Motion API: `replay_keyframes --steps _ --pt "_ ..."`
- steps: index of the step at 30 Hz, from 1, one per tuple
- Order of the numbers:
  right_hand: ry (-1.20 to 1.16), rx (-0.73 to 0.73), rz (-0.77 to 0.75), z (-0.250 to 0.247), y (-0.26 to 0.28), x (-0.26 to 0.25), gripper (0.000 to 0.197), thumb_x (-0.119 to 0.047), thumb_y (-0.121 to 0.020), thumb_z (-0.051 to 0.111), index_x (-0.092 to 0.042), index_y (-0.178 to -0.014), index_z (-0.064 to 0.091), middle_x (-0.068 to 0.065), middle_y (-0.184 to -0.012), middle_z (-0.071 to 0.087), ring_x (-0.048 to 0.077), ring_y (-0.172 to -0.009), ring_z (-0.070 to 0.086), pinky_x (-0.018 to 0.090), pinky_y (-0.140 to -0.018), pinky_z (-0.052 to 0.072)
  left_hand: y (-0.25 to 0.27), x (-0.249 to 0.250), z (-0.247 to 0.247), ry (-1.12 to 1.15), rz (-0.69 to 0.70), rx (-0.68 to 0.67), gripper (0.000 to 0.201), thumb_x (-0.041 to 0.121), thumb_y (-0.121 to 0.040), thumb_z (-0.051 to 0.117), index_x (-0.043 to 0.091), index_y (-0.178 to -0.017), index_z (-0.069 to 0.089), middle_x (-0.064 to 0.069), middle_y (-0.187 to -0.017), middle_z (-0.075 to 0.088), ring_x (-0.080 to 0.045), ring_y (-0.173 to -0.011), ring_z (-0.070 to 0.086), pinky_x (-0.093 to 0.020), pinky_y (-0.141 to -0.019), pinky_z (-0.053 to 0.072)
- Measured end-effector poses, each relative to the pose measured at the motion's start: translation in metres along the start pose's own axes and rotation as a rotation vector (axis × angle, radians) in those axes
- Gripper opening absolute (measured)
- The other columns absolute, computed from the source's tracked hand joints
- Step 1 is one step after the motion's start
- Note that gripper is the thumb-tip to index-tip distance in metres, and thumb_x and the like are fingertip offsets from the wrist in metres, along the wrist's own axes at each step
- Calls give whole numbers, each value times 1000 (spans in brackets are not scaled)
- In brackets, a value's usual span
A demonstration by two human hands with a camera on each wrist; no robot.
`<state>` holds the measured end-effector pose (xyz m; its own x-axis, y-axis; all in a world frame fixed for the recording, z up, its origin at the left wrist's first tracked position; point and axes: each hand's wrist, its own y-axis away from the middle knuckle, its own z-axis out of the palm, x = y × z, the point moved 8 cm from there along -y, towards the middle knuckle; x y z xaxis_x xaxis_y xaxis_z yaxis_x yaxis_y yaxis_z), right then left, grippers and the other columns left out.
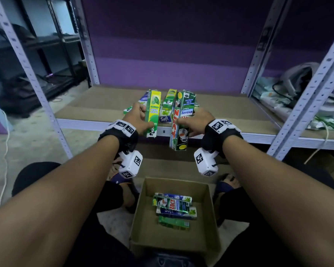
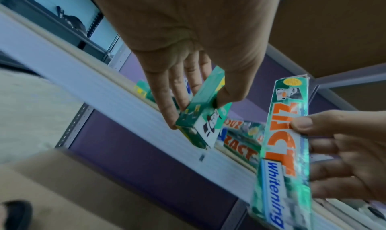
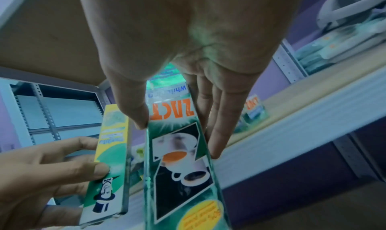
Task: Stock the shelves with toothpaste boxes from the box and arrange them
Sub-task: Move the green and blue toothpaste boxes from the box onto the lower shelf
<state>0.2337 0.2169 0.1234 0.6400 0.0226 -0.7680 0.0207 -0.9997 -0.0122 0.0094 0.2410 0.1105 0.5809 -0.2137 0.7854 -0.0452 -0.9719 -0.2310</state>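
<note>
While your left hand [image 1: 136,117] pinches a slim yellow-green toothpaste carton [image 1: 152,112] between thumb and fingers [image 2: 167,101], your right hand [image 1: 193,122] clamps a longer glossy green Zact whitening carton [image 1: 181,120] the same way, both cartons held on end above the front edge of the shelf [image 1: 96,105]. Behind them, more rectangular toothpaste boxes [image 1: 167,106] lie on the shelf's brown board, and below your arms the open cardboard box [image 1: 143,234] holds a few cartons [image 1: 174,207] lying flat.
</note>
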Motion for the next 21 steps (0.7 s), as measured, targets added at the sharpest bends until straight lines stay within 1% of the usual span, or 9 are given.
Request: replay_keyframes --steps 2,5,8,11,13,15,17,19,21 --pt "26 -18 -31 -6 -12 -21 34 -40 -74 77 -14 -95 72 9 -90 75 27 -81 74 49 -67 62 -19 5 -19 -2 -11 45 48 14 -76 79 16 -109 45 -1 -83 56 -27 -81 62 -41 -72 56" --pt "-47 -14 14 -11 -34 -41 33 -42 -70 80 -18 -92 74 3 -75 72 25 -65 74 45 -61 63 -46 5 -41 33 -46 72 49 18 -76 79 17 -115 49 -11 -96 64 -35 -88 67 -49 -73 59" --pt "-46 -34 51 -9 -60 -59 33 -43 -70 79 -18 -90 70 5 -69 72 31 -58 73 50 -60 62 -68 1 -60 37 -66 81 50 22 -76 77 23 -117 49 -10 -94 64 -38 -87 69 -54 -67 59" --pt "-51 -41 80 -6 -84 -75 41 -42 -70 79 -12 -94 64 14 -84 71 35 -60 73 57 -65 60 -87 -10 -72 13 -71 64 52 26 -76 75 32 -121 49 -4 -87 64 -34 -79 71 -52 -65 61" --pt "-40 -38 110 -2 -101 -78 50 -43 -67 79 -6 -97 62 16 -86 71 36 -61 73 58 -69 60 -99 -21 -76 -4 -82 56 50 26 -79 72 34 -124 52 -5 -85 62 -33 -79 70 -51 -67 61" --pt "13 -24 108 2 -117 -81 46 -46 -64 78 -8 -87 64 15 -78 71 36 -66 74 58 -72 60 -111 -32 -78 -38 -101 56 47 27 -82 69 32 -126 55 -6 -87 62 -32 -84 69 -50 -74 60" --pt "99 -7 107 6 -131 -81 44 -51 -60 73 -12 -78 66 14 -81 74 34 -76 74 56 -79 59 -122 -44 -76 -58 -133 46 43 28 -86 67 29 -128 58 -6 -89 65 -31 -86 69 -46 -77 60" --pt "173 -15 106 11 -146 -80 45 -55 -60 68 -13 -76 67 14 -86 75 34 -81 74 53 -83 59 -132 -57 -72 -46 -172 26 37 27 -89 65 26 -126 60 -6 -90 69 -29 -85 70 -40 -71 60" --pt "231 -31 102 19 -161 -78 48 -58 -65 64 -12 -76 69 10 -83 76 33 -79 74 50 -84 59 -141 -68 -65 -36 -201 -2 29 25 -92 62 28 -121 62 -3 -92 70 -26 -82 71 -33 -61 58"
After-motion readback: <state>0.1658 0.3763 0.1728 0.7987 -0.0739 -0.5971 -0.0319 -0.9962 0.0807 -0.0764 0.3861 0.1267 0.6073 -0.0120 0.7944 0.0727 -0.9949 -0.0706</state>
